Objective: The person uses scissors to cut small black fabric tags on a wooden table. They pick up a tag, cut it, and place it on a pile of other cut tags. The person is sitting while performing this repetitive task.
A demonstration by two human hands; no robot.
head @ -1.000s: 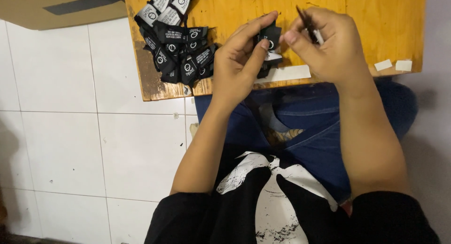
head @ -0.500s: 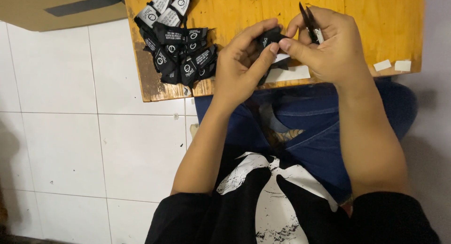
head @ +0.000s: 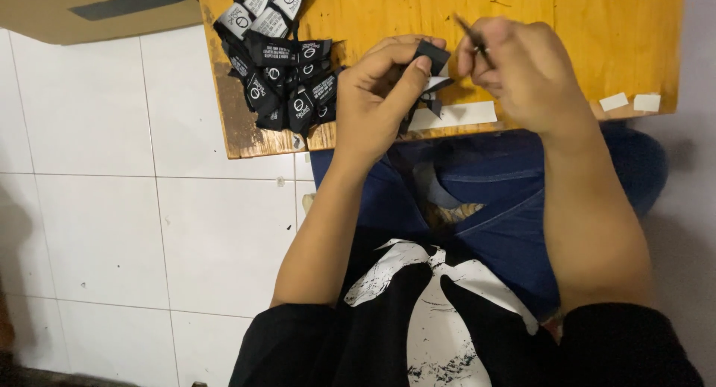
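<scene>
- left hand (head: 380, 96) raised, palm toward the body, thumb and fingers pinched together at the tips
- right hand (head: 522, 70) beside it, nearly touching, back of hand up, fingers curled into a pinch
- both forearms bare, run up from black sleeves and converge toward the hands
- left wrist straight, right wrist bent slightly inward

Wooden board (head: 597, 29) across lap; pile of black and white labels (head: 280, 66) on board's left end. Two small white paper scraps (head: 630, 102) at board's right edge. White strip (head: 455, 115) along board's near edge. Cardboard (head: 89, 10) left of board. White tiled floor (head: 149, 230) beneath board.
</scene>
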